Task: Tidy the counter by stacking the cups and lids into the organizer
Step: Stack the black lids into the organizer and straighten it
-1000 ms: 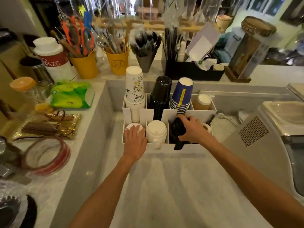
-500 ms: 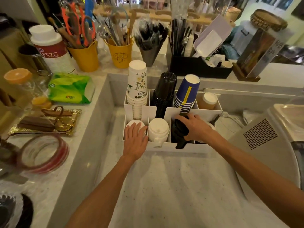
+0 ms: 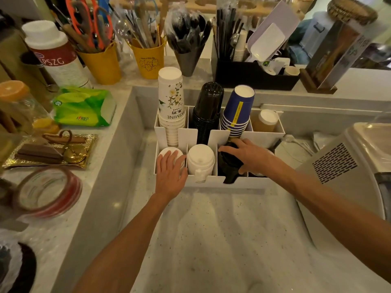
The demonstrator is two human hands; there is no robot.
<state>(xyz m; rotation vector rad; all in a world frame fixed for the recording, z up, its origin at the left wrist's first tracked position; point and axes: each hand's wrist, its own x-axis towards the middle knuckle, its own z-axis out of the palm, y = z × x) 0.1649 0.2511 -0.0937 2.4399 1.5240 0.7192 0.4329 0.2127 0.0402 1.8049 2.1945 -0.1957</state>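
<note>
Down on the pale speckled counter [image 3: 211, 240] stands the white organizer [image 3: 213, 135], a divided box with a tall back row and a lower front row. From left to right, the back row holds an upside-down stack of white floral cups [image 3: 171, 102], a stack of black cups [image 3: 206, 111], a leaning stack of blue cups [image 3: 238, 111] with a yellow stripe, and a brown cup with a white lid [image 3: 265, 121]. In front, the left hand [image 3: 170, 176] lies flat, fingers spread, over the white lids [image 3: 167, 150] in the left-most slot, gripping nothing. Beside it a stack of white domed lids [image 3: 200, 159] fills the second slot. The right hand [image 3: 247, 155] curls over the black lids [image 3: 229, 163] in the third slot, fingers and thumb pressed around the stack. To the left, on the raised ledge, sit a green tissue pack [image 3: 83, 107], a gold tray [image 3: 50, 152] and rolls of tape [image 3: 47, 191]; yellow buckets [image 3: 148, 58] of utensils stand behind. A grey machine [image 3: 338, 166] crowds the organizer's right side.
</note>
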